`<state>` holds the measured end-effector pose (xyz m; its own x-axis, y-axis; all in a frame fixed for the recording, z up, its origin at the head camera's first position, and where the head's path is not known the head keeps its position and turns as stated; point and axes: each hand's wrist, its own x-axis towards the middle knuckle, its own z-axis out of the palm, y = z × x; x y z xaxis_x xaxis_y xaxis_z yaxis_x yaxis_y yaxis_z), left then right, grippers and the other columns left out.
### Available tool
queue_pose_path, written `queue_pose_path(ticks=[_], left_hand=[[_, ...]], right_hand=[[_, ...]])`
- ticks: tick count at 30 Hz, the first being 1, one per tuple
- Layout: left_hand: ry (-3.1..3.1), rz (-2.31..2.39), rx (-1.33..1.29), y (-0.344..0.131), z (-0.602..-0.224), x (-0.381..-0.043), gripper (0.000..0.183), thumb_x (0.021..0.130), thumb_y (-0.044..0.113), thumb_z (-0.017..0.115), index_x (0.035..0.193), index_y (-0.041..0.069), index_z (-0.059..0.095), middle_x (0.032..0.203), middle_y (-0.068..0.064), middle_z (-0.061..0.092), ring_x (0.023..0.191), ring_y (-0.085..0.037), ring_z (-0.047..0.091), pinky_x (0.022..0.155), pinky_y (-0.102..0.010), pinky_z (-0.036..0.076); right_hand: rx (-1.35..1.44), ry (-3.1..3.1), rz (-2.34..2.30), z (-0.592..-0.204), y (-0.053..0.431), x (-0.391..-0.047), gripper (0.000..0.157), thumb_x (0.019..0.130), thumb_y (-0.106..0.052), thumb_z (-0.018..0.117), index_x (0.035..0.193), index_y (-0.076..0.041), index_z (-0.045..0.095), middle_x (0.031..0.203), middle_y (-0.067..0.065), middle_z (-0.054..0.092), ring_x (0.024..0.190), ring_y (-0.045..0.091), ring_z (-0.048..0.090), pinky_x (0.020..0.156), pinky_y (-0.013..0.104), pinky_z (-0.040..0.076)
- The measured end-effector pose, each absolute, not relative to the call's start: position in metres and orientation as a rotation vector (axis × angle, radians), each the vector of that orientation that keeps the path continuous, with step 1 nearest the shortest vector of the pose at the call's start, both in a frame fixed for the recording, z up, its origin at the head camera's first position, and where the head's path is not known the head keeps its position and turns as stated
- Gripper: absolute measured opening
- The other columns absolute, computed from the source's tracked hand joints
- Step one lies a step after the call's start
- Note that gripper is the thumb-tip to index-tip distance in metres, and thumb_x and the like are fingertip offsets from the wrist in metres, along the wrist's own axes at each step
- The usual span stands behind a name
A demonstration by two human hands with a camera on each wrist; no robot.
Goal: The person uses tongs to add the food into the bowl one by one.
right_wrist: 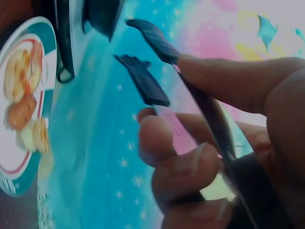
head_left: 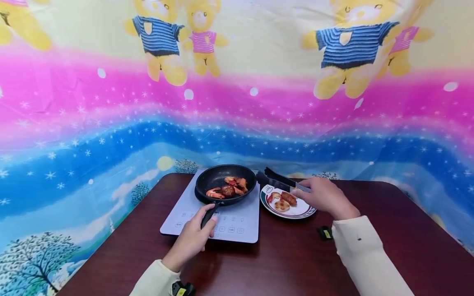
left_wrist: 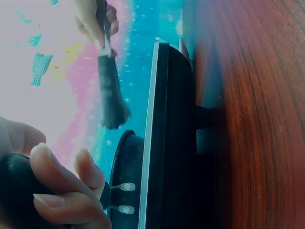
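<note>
My left hand [head_left: 195, 231] grips the handle [head_left: 209, 215] of a black frying pan [head_left: 211, 174], which sits on a white induction cooktop [head_left: 174, 220]. Inside the pan lie shrimp [head_left: 214, 193], a dark mushroom cap [head_left: 227, 190] and other reddish pieces. My right hand [head_left: 326, 195] holds tongs [head_left: 275, 179] with black tips, raised above the plate's far edge near the pan's right rim. In the right wrist view the tong tips [right_wrist: 145, 78] stand apart with nothing between them. The white plate [head_left: 301, 210] carries a browned sausage-like piece [head_left: 289, 199], a pale browned round piece [head_left: 282, 205] and a reddish piece.
A dark red-brown wooden table [head_left: 289, 255] bears the cooktop and, to its right, the plate. Behind the table hangs a printed cloth [head_left: 237, 102] with bears and snowflakes. Small black devices with yellow labels are at both wrists, the right one [head_left: 325, 233] near the sleeve.
</note>
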<state>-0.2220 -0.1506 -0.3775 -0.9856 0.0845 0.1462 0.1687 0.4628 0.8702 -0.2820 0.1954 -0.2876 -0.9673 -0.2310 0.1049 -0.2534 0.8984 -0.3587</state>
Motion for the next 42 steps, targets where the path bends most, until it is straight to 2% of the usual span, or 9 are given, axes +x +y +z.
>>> queue_pose_path(ticks=[7, 11, 14, 20, 23, 27, 36, 39, 42], left_hand=[[-2.616, -1.575, -0.201, -0.153, -0.377, -0.22, 0.057, 0.096, 0.048, 0.052, 0.145, 0.023, 0.04, 0.073, -0.005, 0.057, 0.04, -0.016, 0.039, 0.044, -0.037, 0.047], [-2.613, -1.569, -0.184, -0.155, -0.375, -0.22, 0.056, 0.096, 0.048, 0.053, 0.145, 0.024, 0.04, 0.073, -0.005, 0.057, 0.04, -0.017, 0.039, 0.045, -0.037, 0.046], [-2.608, -1.57, -0.177, -0.155, -0.374, -0.22, 0.054, 0.096, 0.047, 0.053, 0.144, 0.025, 0.04, 0.073, -0.005, 0.057, 0.04, -0.017, 0.039, 0.045, -0.036, 0.046], [-2.609, -1.563, -0.186, -0.155, -0.373, -0.222, 0.053, 0.097, 0.045, 0.053, 0.144, 0.024, 0.041, 0.073, -0.005, 0.057, 0.039, -0.017, 0.04, 0.044, -0.036, 0.046], [-2.612, -1.554, -0.192, -0.155, -0.374, -0.222, 0.053, 0.097, 0.045, 0.052, 0.144, 0.023, 0.04, 0.073, -0.005, 0.057, 0.039, -0.016, 0.04, 0.044, -0.036, 0.046], [-2.613, -1.559, -0.19, -0.154, -0.374, -0.222, 0.053, 0.097, 0.044, 0.053, 0.144, 0.023, 0.04, 0.073, -0.005, 0.057, 0.039, -0.017, 0.04, 0.043, -0.036, 0.046], [-2.615, -1.574, -0.181, -0.152, -0.376, -0.222, 0.05, 0.098, 0.042, 0.053, 0.143, 0.025, 0.041, 0.072, -0.005, 0.057, 0.04, -0.016, 0.039, 0.044, -0.036, 0.046], [-2.617, -1.573, -0.185, -0.151, -0.376, -0.222, 0.051, 0.098, 0.042, 0.053, 0.144, 0.025, 0.041, 0.073, -0.005, 0.057, 0.04, -0.016, 0.039, 0.044, -0.036, 0.046], [-2.618, -1.572, -0.192, -0.151, -0.377, -0.221, 0.052, 0.098, 0.043, 0.053, 0.145, 0.024, 0.04, 0.072, -0.005, 0.057, 0.04, -0.016, 0.039, 0.043, -0.035, 0.045]], right_hand=[[0.358, -3.064, 0.572, -0.288, 0.217, -0.276, 0.068, 0.092, -0.051, 0.057, 0.134, 0.002, 0.053, 0.128, 0.026, 0.056, 0.113, 0.043, 0.055, 0.084, 0.057, 0.049], [0.383, -3.104, 0.639, -0.289, 0.22, -0.279, 0.057, 0.094, -0.045, 0.057, 0.127, 0.002, 0.059, 0.096, 0.015, 0.067, 0.086, 0.028, 0.062, 0.07, 0.044, 0.051], [0.401, -3.143, 0.675, -0.292, 0.218, -0.282, 0.049, 0.095, -0.043, 0.056, 0.118, -0.001, 0.066, 0.071, 0.005, 0.06, 0.066, 0.019, 0.055, 0.058, 0.035, 0.044], [0.394, -3.176, 0.664, -0.301, 0.212, -0.289, 0.037, 0.096, -0.041, 0.056, 0.096, -0.007, 0.072, 0.06, 0.003, 0.053, 0.058, 0.017, 0.05, 0.054, 0.032, 0.039], [0.336, -3.175, 0.612, -0.308, 0.208, -0.295, 0.036, 0.096, -0.041, 0.056, 0.084, -0.011, 0.072, 0.056, 0.0, 0.046, 0.054, 0.015, 0.042, 0.05, 0.03, 0.035], [0.239, -3.171, 0.503, -0.318, 0.201, -0.3, 0.036, 0.095, -0.042, 0.056, 0.081, -0.011, 0.069, 0.059, 0.001, 0.046, 0.056, 0.016, 0.043, 0.049, 0.03, 0.034], [0.185, -3.185, 0.403, -0.329, 0.189, -0.3, 0.04, 0.093, -0.041, 0.06, 0.103, -0.003, 0.069, 0.076, 0.006, 0.057, 0.068, 0.02, 0.052, 0.054, 0.035, 0.041], [0.204, -3.179, 0.387, -0.331, 0.19, -0.3, 0.042, 0.092, -0.038, 0.063, 0.114, -0.003, 0.068, 0.094, 0.01, 0.065, 0.079, 0.023, 0.057, 0.061, 0.04, 0.047], [0.222, -3.17, 0.361, -0.33, 0.194, -0.299, 0.044, 0.09, -0.036, 0.066, 0.121, -0.004, 0.065, 0.113, 0.018, 0.064, 0.093, 0.031, 0.061, 0.069, 0.048, 0.051]])
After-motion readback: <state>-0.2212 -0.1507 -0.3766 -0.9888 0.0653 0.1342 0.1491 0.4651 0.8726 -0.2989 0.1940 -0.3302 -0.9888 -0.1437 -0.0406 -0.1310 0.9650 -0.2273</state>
